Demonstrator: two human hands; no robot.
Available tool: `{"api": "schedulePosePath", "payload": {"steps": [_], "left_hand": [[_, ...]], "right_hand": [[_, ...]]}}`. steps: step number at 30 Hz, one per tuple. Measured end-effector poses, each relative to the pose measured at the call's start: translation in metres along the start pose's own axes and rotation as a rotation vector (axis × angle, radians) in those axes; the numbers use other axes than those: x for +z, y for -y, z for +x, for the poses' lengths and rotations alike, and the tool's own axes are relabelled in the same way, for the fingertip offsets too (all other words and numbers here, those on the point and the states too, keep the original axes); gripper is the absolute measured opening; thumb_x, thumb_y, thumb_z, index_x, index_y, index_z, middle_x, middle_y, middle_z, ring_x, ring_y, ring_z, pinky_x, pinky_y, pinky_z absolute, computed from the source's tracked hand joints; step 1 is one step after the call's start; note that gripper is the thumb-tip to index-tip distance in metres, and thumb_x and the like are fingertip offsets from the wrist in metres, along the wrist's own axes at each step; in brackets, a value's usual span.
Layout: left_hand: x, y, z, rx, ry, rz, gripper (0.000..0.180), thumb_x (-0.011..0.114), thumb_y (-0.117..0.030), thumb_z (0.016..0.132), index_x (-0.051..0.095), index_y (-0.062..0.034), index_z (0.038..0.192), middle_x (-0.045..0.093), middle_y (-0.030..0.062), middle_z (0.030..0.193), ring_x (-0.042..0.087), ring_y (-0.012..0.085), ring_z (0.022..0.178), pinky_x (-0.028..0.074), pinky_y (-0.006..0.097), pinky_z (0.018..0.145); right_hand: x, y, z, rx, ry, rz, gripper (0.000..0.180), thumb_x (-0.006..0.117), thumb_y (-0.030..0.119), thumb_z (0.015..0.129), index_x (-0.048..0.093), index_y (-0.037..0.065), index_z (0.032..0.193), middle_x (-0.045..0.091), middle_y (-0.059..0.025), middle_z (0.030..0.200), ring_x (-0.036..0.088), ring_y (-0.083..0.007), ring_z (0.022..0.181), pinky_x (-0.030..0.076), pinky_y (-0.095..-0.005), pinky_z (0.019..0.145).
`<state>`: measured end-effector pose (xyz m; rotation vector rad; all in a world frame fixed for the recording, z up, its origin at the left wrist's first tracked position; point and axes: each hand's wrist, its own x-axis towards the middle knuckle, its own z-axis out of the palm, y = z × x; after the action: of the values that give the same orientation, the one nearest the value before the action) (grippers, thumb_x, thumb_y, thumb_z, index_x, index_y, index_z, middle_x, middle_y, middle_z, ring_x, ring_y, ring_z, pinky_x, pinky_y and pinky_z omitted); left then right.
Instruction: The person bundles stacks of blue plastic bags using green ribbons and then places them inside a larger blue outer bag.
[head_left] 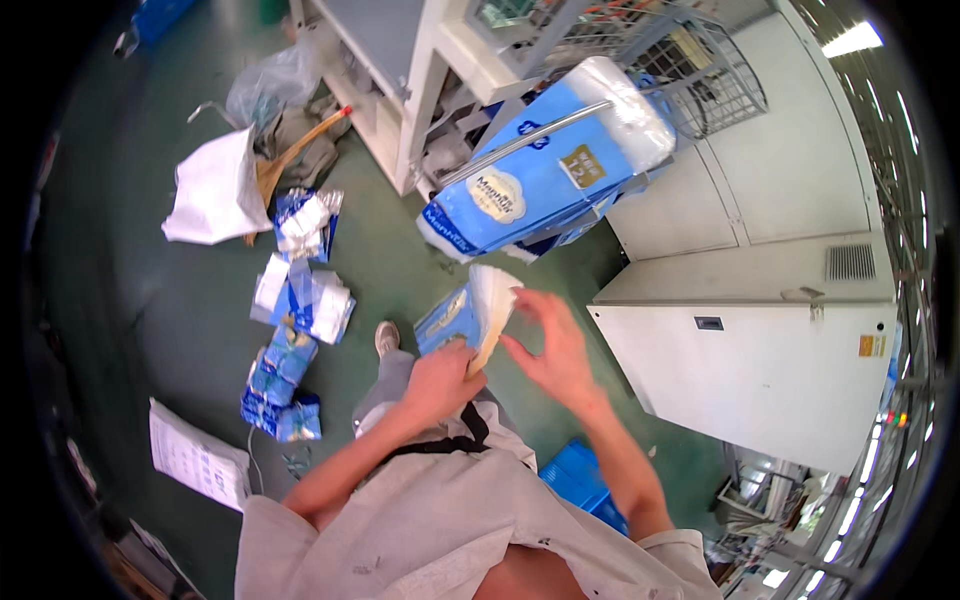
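The floor was dark green; a white cabinet stood to the right, with a wire cage above it; a white frame rose at the top; ceiling lights glowed along the right rim; a white sack lay left.

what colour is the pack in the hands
Blue with a white end, the pack, seen in the head view.

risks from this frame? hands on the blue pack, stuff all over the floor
1. The left hand grips only the lower end of the blue-and-white pack while the right hand fingers its edge; it might slip.
2. Crumpled blue packs lie on the green floor near the shoe: a possible trip hazard.
3. The large blue bundle sits tilted on the machine and could slide off.
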<state>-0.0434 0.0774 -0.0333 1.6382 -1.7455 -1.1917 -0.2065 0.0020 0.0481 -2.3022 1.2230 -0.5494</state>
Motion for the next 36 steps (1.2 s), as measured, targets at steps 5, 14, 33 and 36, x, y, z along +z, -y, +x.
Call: {"api": "schedulePosePath", "payload": {"steps": [5,14,33,36], "left_hand": [[-0.030,0.004,-0.007,0.015,0.024,0.012,0.026,0.064,-0.024,0.077,0.063,-0.0004,0.089,0.065,0.0178,0.093,0.064,0.0362,0.082,0.051,0.046,0.071],[-0.071,0.018,-0.042,-0.129,-0.141,-0.124,0.025,0.063,-0.021,0.076,0.062,0.0013,0.086,0.062,0.0177,0.086,0.061,0.0386,0.077,0.047,0.046,0.067],[-0.123,-0.061,-0.034,-0.417,-0.796,-0.277,0.020,0.059,-0.012,0.081,0.050,0.0062,0.080,0.046,0.0162,0.073,0.046,0.0308,0.064,0.037,0.040,0.060],[-0.133,-0.082,-0.019,-0.409,-0.917,-0.288,0.020,0.058,-0.013,0.084,0.054,0.0063,0.087,0.047,0.0157,0.080,0.050,0.0298,0.071,0.040,0.038,0.064]], "right_hand": [[0.000,0.014,0.050,-0.745,0.435,-0.295,0.049,0.071,0.009,0.070,0.058,0.012,0.117,0.060,-0.0024,0.099,0.056,-0.0190,0.102,0.041,-0.0403,0.096],[0.051,0.034,0.104,-0.898,0.679,-0.220,0.034,0.066,0.004,0.069,0.060,0.013,0.102,0.059,0.0015,0.086,0.051,-0.0174,0.089,0.034,-0.0308,0.077],[0.037,0.137,0.258,-1.222,1.387,-0.174,0.038,0.060,0.008,0.069,0.054,0.007,0.106,0.063,-0.0161,0.074,0.062,-0.0372,0.076,0.046,-0.0483,0.066],[0.032,0.140,0.277,-1.467,1.163,-0.031,0.030,0.059,0.007,0.067,0.061,0.008,0.097,0.060,-0.0143,0.066,0.060,-0.0347,0.068,0.044,-0.0453,0.061]]}}
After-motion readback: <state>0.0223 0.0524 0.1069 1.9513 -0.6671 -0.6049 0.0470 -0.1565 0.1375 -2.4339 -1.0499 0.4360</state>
